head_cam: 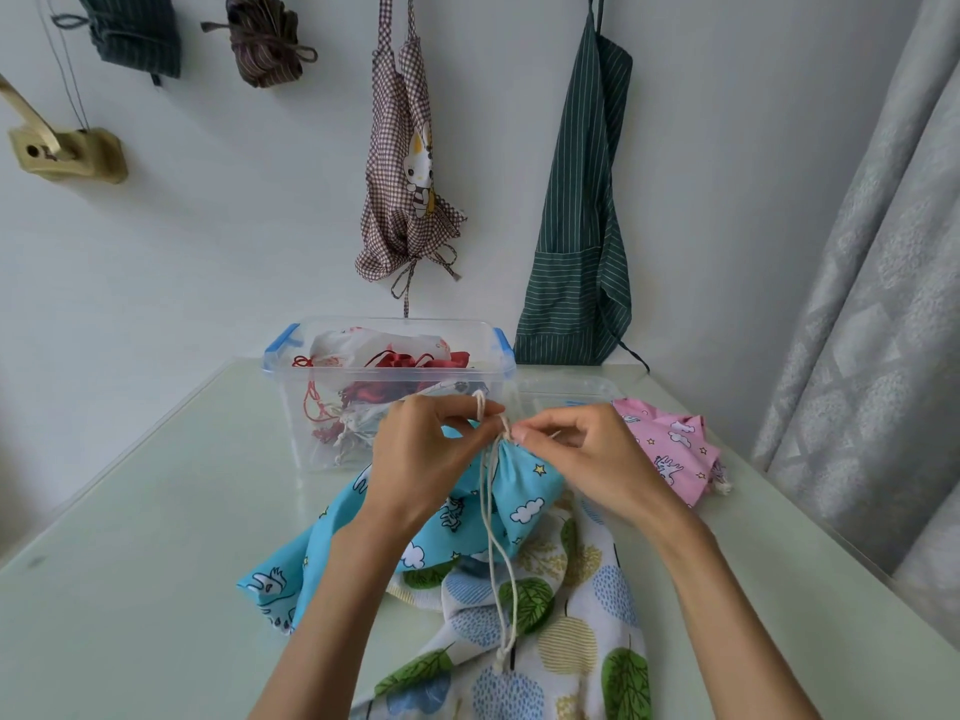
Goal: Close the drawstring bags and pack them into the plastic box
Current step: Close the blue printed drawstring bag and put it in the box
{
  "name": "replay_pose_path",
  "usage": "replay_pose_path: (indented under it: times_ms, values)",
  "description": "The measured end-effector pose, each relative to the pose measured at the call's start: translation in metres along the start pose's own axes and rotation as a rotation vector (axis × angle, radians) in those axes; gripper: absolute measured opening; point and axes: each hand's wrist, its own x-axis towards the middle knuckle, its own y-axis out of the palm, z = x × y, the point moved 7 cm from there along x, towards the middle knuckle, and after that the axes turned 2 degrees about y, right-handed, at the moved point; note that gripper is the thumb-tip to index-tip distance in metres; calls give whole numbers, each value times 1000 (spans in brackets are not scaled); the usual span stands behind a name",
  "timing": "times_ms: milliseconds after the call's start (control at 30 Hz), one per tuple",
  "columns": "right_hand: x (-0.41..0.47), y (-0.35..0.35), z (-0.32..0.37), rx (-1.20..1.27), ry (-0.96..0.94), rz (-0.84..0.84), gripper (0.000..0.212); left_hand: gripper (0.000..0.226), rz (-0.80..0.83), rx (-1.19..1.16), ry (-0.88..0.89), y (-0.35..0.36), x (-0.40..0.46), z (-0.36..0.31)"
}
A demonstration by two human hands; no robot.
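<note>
A blue drawstring bag [524, 491] with cloud and star print is held up over the table, its mouth gathered tight. My left hand [426, 449] pinches the cream drawstring [493, 543] at the gathered neck. My right hand [582, 449] pinches the cord from the other side; a long loop hangs down. Under it lies a white bag [566, 626] with a leaf pattern. A pink bag [670, 449] lies to the right. The clear plastic box [301, 407] with blue latches stands behind, holding red and white bags [395, 356].
The clear box lid [566, 389] lies flat right of the box. The pale green table [156, 563] meets a white wall behind. Aprons [576, 226] hang on the wall above the box. A grey curtain [872, 304] hangs at the right.
</note>
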Motion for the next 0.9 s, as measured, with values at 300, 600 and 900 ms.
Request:
replay_pose_path:
  times_ms: [300, 600, 900]
  values:
    - [2, 9, -13, 292, 123, 101, 16, 9, -79, -11, 40, -7, 0, -2]
    - [-6, -4, 24, -282, -221, -231, 6, 22, 24, -55, -9, -5, 5, 7]
    - [1, 0, 27, -874, -584, -315, 17, 25, 106, 29, -25, -16, 10, 19]
